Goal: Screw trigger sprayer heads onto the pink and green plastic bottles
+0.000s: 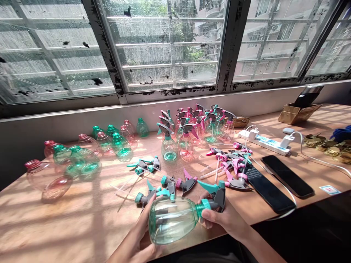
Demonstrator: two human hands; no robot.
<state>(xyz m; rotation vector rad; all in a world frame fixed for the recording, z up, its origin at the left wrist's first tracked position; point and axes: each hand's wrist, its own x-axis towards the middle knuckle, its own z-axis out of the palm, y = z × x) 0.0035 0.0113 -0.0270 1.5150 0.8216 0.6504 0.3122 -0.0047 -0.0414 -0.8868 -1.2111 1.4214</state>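
A clear green spray bottle (pixel 174 221) lies sideways between my hands above the table's front edge, its neck to the right. My left hand (pixel 146 228) wraps round the bottle's base end. At the neck, the fingers of my right hand (pixel 216 217) close on the teal collar of the grey and teal spray head (pixel 216 199). The head sits at the bottle's mouth with its tube inside; how tightly it is screwed cannot be seen. Just beyond lie loose teal spray heads (pixel 144 197) and a pink spray head (pixel 188 182).
Headless green and pink bottles (pixel 90 164) stand at the left. Bottles with spray heads (pixel 168 146) cluster at the back middle. More pink heads (pixel 233 164) are piled on the right, near two phones (pixel 287 175), a power strip (pixel 264 142) and its white cables.
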